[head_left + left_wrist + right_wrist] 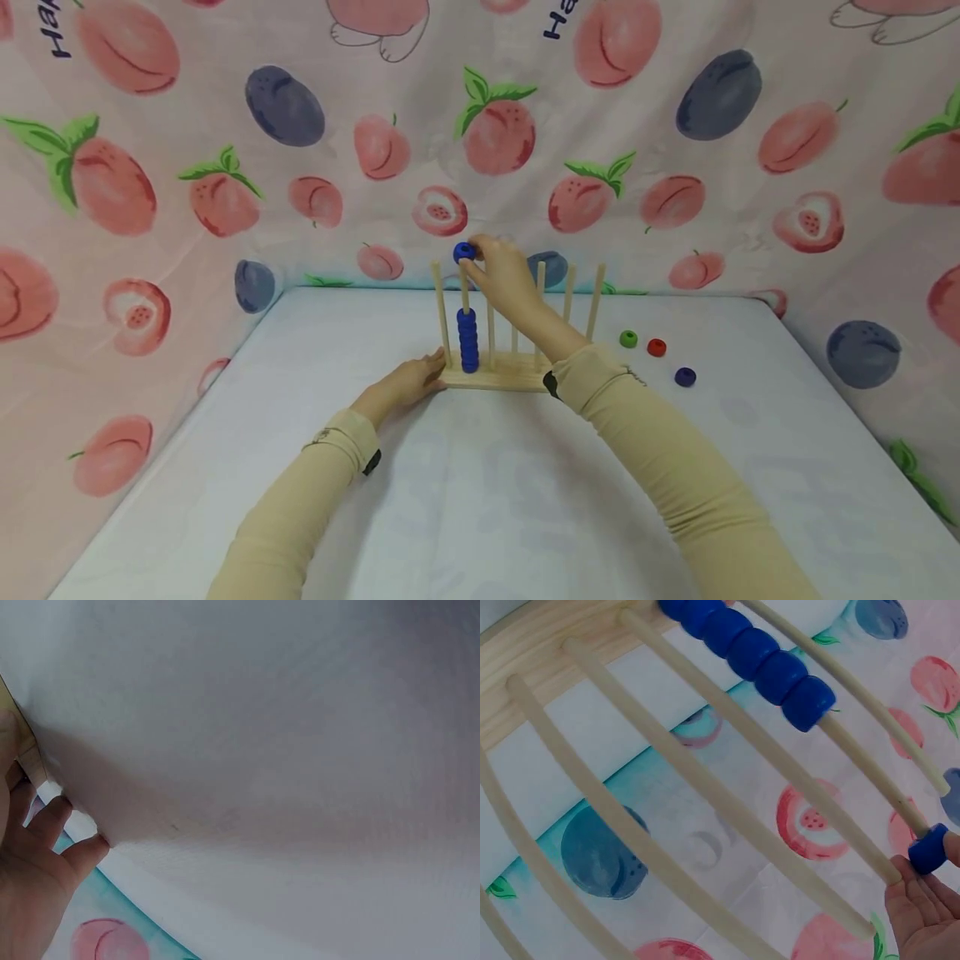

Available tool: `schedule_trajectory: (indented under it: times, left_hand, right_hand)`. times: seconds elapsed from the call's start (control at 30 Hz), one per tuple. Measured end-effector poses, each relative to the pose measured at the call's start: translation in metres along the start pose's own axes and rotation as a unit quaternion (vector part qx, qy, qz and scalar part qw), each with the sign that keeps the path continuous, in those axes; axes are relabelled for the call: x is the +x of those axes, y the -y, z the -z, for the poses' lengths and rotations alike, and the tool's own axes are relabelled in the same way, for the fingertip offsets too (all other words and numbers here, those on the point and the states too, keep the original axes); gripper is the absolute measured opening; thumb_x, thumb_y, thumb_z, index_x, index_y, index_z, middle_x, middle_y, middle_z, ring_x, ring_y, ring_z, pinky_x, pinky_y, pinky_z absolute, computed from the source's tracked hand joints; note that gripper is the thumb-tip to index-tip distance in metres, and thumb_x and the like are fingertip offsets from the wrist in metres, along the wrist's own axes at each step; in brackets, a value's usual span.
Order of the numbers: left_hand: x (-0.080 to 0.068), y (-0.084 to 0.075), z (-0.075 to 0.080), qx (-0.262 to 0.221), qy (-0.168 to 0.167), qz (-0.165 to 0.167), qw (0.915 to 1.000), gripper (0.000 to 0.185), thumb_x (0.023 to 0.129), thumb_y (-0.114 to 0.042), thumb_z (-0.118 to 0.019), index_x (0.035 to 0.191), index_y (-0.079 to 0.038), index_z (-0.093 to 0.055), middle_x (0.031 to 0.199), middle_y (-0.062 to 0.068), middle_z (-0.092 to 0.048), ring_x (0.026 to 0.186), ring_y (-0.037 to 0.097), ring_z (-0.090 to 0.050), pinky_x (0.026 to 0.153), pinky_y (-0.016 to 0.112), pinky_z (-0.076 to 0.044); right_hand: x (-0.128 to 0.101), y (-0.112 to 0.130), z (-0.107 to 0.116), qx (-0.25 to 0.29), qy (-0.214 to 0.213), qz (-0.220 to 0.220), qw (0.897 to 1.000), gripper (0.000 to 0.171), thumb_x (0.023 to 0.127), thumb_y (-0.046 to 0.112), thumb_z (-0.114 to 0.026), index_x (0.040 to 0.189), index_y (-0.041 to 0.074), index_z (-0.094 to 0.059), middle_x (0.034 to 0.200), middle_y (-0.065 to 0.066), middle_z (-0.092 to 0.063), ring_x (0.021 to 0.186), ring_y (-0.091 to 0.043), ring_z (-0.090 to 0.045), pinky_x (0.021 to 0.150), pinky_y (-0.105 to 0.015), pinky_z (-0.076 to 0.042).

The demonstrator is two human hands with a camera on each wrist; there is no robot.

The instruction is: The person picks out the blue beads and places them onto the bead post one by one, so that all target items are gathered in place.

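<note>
Two hands: both at wooden peg rack (498, 372), mid table (300, 375).
R hand (504, 275): fingertips pinch blue ring (464, 252) at top of 2nd peg from left.
L hand (408, 383): fingers straight, close together, pressed on rack's left end.
Stack: blue rings (468, 339) low on same peg.
Loose, right of rack: green ring (628, 338), red ring (656, 347), dark blue ring (685, 377).

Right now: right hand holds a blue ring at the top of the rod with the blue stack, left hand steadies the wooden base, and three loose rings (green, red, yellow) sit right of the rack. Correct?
Not quite. The three loose rings are green, red and blue, not yellow; the head view shows it. The rest holds: the right hand holds a blue ring at the top of the rod with the blue stack, and the left hand steadies the wooden base.
</note>
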State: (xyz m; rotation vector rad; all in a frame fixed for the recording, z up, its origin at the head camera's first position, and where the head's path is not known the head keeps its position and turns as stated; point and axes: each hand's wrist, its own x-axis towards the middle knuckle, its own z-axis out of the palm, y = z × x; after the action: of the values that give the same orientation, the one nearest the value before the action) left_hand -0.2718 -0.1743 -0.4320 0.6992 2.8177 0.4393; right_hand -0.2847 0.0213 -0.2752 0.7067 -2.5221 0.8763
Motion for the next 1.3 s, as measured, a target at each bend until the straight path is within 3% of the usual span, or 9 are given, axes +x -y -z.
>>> schedule_trajectory:
  times: [0.2,0.43,1.0,1.3]
  left_hand:
    - [0.0003,-0.0011,0.0034,-0.002,-0.010,-0.002,0.9999,0.053,0.099,-0.022,-0.049,0.141,0.007,-0.034,0.153,0.019,-0.022,0.136,0.043,-0.032,0.113,0.051,-0.028]
    - [-0.0025,-0.0021,-0.0026,-0.007,0.002,-0.001,1.0000,0.054,0.099,-0.023,-0.049,0.141,0.006,-0.033,0.153,0.019,-0.022,0.135,0.043,-0.033,0.113,0.051,-0.028]
    - [-0.0032,-0.0038,0.0006,0.001,-0.009,-0.004,1.0000,0.053,0.099,-0.021,-0.049,0.140,0.008,-0.034,0.152,0.020,-0.024,0.134,0.043,-0.034,0.113,0.051,-0.029]
    - [-0.0015,-0.0030,0.0011,0.001,-0.003,-0.001,1.0000,0.054,0.099,-0.023,-0.049,0.142,0.006,-0.033,0.153,0.019,-0.023,0.135,0.042,-0.033,0.114,0.050,-0.028]
  right_hand:
    - [0.0057,0.0085,0.0056,-0.026,0.020,-0.022,0.999,0.026,0.093,0.019,-0.060,0.109,-0.002,-0.063,0.100,-0.015,-0.069,0.090,-0.026,-0.063,0.080,-0.036,-0.052]
    - [0.0037,0.0088,0.0043,-0.029,0.052,-0.043,0.997,0.030,0.093,0.018,-0.060,0.115,-0.002,-0.061,0.110,-0.016,-0.068,0.105,-0.028,-0.064,0.090,-0.036,-0.053]
    - [0.0039,0.0091,0.0028,-0.033,0.036,-0.046,0.998,0.031,0.092,0.018,-0.061,0.116,-0.002,-0.060,0.110,-0.016,-0.067,0.104,-0.028,-0.062,0.092,-0.037,-0.052]
    - [0.0047,0.0045,0.0023,-0.010,0.017,-0.036,0.999,0.023,0.093,0.012,-0.058,0.110,-0.002,-0.063,0.106,-0.016,-0.069,0.102,-0.027,-0.064,0.090,-0.035,-0.052]
